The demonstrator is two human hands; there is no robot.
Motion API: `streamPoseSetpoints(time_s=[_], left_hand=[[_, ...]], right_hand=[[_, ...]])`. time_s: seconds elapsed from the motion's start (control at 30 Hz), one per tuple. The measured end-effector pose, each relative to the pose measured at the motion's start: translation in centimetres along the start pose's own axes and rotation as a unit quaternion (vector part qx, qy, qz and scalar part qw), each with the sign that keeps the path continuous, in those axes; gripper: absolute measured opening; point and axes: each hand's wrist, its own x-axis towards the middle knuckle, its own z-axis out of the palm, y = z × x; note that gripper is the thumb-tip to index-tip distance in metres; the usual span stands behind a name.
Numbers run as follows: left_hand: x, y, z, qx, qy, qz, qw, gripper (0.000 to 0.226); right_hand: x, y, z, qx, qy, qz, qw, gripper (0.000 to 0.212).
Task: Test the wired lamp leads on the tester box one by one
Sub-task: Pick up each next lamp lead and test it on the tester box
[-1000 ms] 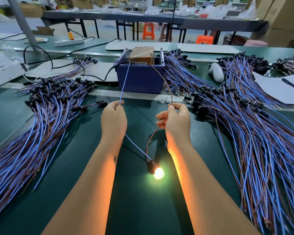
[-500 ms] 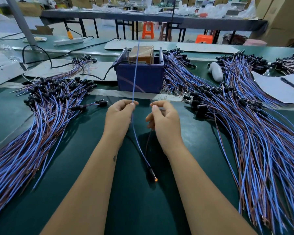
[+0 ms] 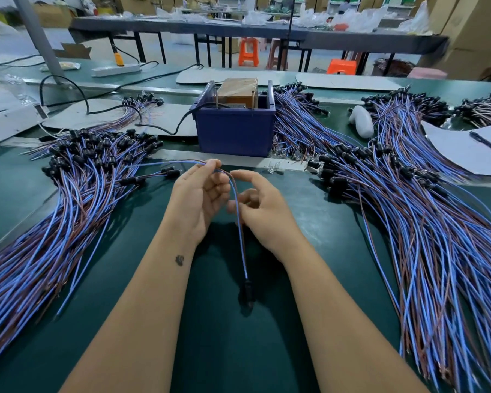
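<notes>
I see my left hand [image 3: 200,194] pinching the blue and brown wires [image 3: 240,222] of one lamp, my right hand [image 3: 262,211] loose and open just beside them, the dark lamp [image 3: 247,292] hanging low over the green table [image 3: 224,350], and the blue box [image 3: 236,129] behind.

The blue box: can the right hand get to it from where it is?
Probably yes. The blue box stands just beyond the right hand, with only bare mat between them. That hand's fingers look loose beside the lead, which the left hand pinches, so it seems free to go.
</notes>
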Motion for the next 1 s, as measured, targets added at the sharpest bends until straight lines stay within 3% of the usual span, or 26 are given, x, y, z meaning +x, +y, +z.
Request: streamPoseSetpoints(time_s=[0.07,0.13,0.2,0.27,0.4,0.5,0.63,0.7,1.0], left_hand=[[0.2,0.0,-0.2,-0.004,0.015,0.008,1.000,0.019],[0.3,-0.3,-0.2,0.039,0.046,0.019,0.998,0.020],[0.4,-0.8,-0.3,0.130,0.071,0.031,0.988,0.021],[0.3,-1.1,-0.4,0.233,0.061,0.061,0.969,0.020],[-0.7,-1.5,0.1,0.387,-0.041,0.160,0.907,0.017],[-1.5,-2.0,1.1,0.402,-0.120,0.149,0.895,0.019],[-2.2,-3.0,1.8,0.479,-0.265,0.100,0.831,0.030],[-2.1,-3.2,2.0,0.509,-0.277,0.107,0.808,0.025],[-2.1,-3.2,1.6,0.486,-0.235,0.069,0.839,0.018]], right_hand=[[-0.1,-0.2,0.0,0.029,-0.016,-0.016,0.999,0.048],[-0.1,-0.5,0.0,0.099,-0.005,-0.023,0.995,0.034],[-0.1,-0.6,-0.3,0.136,0.047,-0.030,0.989,0.019],[0.1,-0.4,-0.8,0.144,0.117,-0.018,0.982,0.020],[0.7,0.0,-2.3,0.194,0.236,0.016,0.952,0.015],[1.1,0.5,-3.5,0.165,0.294,0.023,0.941,0.020],[1.3,0.9,-4.7,0.139,0.284,0.031,0.948,0.027],[1.4,1.3,-5.2,0.125,0.271,0.041,0.954,0.027],[0.8,0.6,-6.0,-0.145,0.230,0.076,0.959,0.027]])
